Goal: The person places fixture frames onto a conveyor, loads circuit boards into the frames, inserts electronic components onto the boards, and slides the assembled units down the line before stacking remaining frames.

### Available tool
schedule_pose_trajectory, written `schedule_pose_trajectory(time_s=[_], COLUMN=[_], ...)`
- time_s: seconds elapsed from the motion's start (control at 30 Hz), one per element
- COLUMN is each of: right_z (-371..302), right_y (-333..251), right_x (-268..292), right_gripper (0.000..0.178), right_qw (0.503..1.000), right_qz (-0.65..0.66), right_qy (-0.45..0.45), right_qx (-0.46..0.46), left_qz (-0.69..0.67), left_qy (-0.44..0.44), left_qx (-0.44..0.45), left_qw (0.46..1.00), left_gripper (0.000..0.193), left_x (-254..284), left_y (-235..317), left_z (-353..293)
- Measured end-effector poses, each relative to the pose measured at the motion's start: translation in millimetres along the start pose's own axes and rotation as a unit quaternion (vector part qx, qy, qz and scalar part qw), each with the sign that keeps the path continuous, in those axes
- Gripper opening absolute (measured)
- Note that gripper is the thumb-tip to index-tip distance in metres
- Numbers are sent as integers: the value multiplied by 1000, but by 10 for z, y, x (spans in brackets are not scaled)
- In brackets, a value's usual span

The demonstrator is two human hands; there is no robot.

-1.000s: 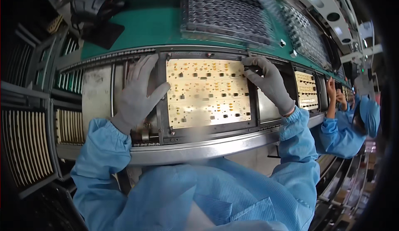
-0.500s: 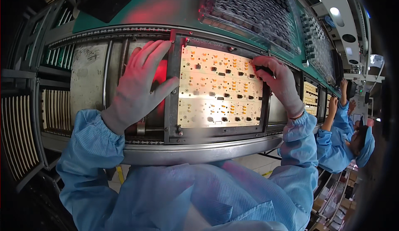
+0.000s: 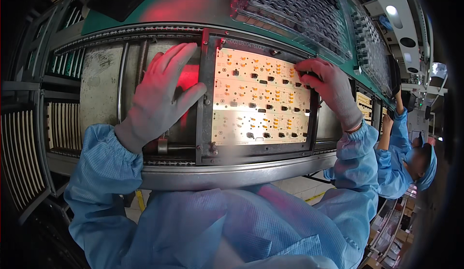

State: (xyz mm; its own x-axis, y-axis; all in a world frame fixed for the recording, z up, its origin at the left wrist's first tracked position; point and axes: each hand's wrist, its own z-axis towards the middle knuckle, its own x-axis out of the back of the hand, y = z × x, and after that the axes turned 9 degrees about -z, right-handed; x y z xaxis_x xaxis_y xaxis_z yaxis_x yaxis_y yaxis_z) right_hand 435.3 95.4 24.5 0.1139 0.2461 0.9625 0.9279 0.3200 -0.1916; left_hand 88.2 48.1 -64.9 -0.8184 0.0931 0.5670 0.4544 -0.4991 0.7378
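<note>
A cream circuit board (image 3: 258,99) dotted with small orange and black parts lies in a dark metal carrier frame (image 3: 205,119) on a conveyor line. My left hand (image 3: 162,92), in a grey glove, rests flat with fingers spread against the frame's left bar. My right hand (image 3: 326,87), also gloved, curls over the board's upper right corner, fingertips pressing on a small black part (image 3: 304,74) there. Blue sleeves cover both forearms.
A steel rail (image 3: 232,172) runs along the conveyor's near edge. Clear plastic component trays (image 3: 295,7) lie on the green shelf behind. Slotted racks (image 3: 19,157) stand at the left. Another person in blue (image 3: 406,157) works at the right, beside a further board (image 3: 363,103).
The view has drawn closer and shifted; the board and frame now sit further right. My left hand slid from over the frame's left edge to beside it. My right hand stays at the upper right corner.
</note>
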Motion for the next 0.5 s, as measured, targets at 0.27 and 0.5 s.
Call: schedule_pose_trajectory(time_s=[0.27,0.5], right_z=[-34,785], right_y=[17,-44], right_x=[30,437], right_gripper=[25,33], right_qw=[981,965], right_qz=[-136,71], right_qy=[83,254], right_qx=[113,8], left_qz=[19,37], left_qy=[5,-40], left_qx=[1,31], left_qw=[1000,998], left_gripper=[68,69], left_x=[46,57], left_y=[7,18], left_z=[-27,-42])
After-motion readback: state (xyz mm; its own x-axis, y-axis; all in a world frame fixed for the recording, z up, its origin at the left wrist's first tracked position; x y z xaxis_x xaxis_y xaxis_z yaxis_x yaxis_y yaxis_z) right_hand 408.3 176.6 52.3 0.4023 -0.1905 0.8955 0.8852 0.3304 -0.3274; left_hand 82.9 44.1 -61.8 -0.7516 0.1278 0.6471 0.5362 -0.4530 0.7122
